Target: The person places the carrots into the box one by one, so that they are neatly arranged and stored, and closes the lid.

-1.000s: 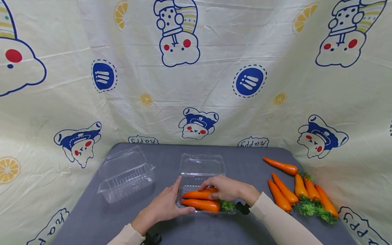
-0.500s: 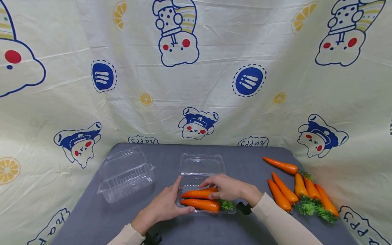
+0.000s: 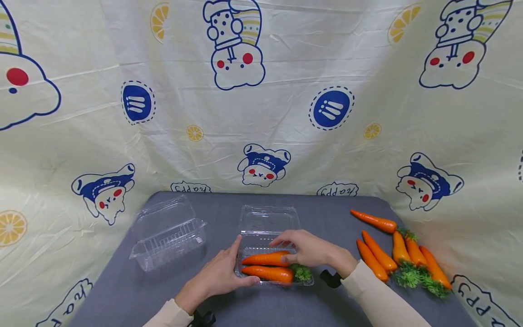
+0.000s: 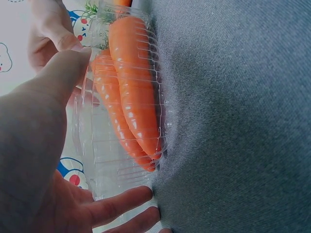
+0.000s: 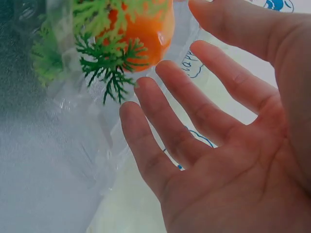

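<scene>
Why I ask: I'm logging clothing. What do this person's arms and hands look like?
The left sleeve is pale cream, with a black device by its end; the right sleeve matches, with another black device there. The left hand and right hand are bare.

1. The front box (image 3: 269,219) was thin, clear plastic, smooth and shiny, with moulded ridges in its walls.
2. The second box (image 3: 173,240) looked to be the same transparent, glossy plastic.
3. The carrots inside (image 3: 267,273) had a smooth, glossy, plastic-looking skin that caught bright highlights.
4. The loose carrots (image 3: 372,262) shone likewise.
5. Their leafy tops (image 3: 408,276) looked feathery and rough.
6. Matt, fine-grained woven cloth covered the surface (image 4: 233,121).
7. The backdrop (image 3: 282,118) was creased sheeting with a faint sheen.
8. The sleeves (image 3: 388,299) were matt cloth.
</scene>
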A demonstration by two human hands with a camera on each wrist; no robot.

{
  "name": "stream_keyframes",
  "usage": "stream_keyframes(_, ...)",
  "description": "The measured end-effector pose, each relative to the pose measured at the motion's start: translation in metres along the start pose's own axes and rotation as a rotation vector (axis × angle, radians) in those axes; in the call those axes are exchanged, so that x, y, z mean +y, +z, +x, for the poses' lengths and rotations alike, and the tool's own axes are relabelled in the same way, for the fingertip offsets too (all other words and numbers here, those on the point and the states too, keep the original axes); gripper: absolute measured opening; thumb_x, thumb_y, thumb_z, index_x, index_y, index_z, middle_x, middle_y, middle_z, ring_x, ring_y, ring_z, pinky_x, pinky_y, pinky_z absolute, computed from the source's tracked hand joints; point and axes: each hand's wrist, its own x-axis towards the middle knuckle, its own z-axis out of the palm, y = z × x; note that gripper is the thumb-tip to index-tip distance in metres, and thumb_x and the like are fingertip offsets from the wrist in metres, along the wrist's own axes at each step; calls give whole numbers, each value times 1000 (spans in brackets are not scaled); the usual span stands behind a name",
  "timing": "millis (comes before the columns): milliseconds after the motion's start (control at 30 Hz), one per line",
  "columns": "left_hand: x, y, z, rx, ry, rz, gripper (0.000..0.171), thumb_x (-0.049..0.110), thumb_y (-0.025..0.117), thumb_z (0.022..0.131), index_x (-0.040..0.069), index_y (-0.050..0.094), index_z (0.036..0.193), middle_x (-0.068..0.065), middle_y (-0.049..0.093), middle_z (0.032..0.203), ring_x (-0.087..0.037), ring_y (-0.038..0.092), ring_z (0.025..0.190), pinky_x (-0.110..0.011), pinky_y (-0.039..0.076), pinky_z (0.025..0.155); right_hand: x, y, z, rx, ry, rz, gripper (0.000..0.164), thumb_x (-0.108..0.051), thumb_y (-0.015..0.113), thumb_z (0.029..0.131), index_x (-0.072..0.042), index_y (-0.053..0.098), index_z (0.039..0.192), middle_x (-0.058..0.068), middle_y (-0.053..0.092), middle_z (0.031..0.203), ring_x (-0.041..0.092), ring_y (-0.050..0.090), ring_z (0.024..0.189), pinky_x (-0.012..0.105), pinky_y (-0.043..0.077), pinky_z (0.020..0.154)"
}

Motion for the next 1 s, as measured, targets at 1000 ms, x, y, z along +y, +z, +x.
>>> stream_keyframes(1000, -3, 3, 0, 27, 10, 13, 137, 77, 89, 90, 7, 20, 187, -23, 67, 166, -41, 68, 141, -67, 61, 115, 32, -12, -47, 253, 43, -20, 48, -23, 84, 110, -17, 73, 156, 7, 76, 153, 38, 73, 136, 64, 63, 114)
